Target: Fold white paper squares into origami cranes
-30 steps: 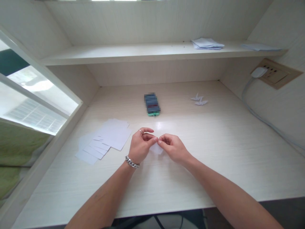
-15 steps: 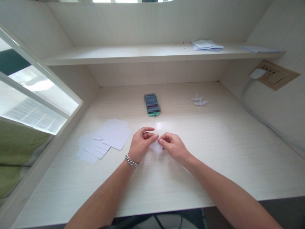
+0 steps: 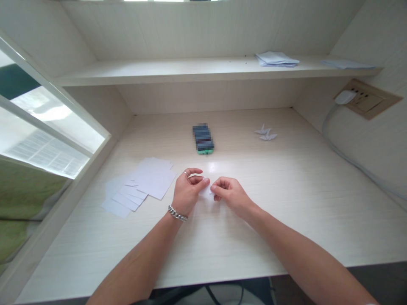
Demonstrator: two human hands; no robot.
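Over the middle of the desk, my left hand point(image 3: 188, 189) pinches a small white piece of paper point(image 3: 206, 191) between thumb and fingers. My right hand point(image 3: 231, 193) grips the same paper from the other side, its fingertips close to my left thumb. Most of the paper is hidden by my fingers, so its folded shape cannot be made out. Two or so small folded paper cranes point(image 3: 266, 133) rest on the desk farther back to the right. Left of my hands lie loose white paper sheets point(image 3: 155, 177), fanned out and overlapping.
A blurred-out phone-like object point(image 3: 203, 139) with a green edge lies beyond my hands. A stack of paper point(image 3: 276, 59) sits on the shelf point(image 3: 159, 72). At the right wall, a white plug with a grey cable point(image 3: 346, 157) is in a socket panel point(image 3: 369, 99).
My left hand has shifted slightly left, and the gap between my fingertips has widened a little. The sheets, cranes and phone-like object stay where they were.
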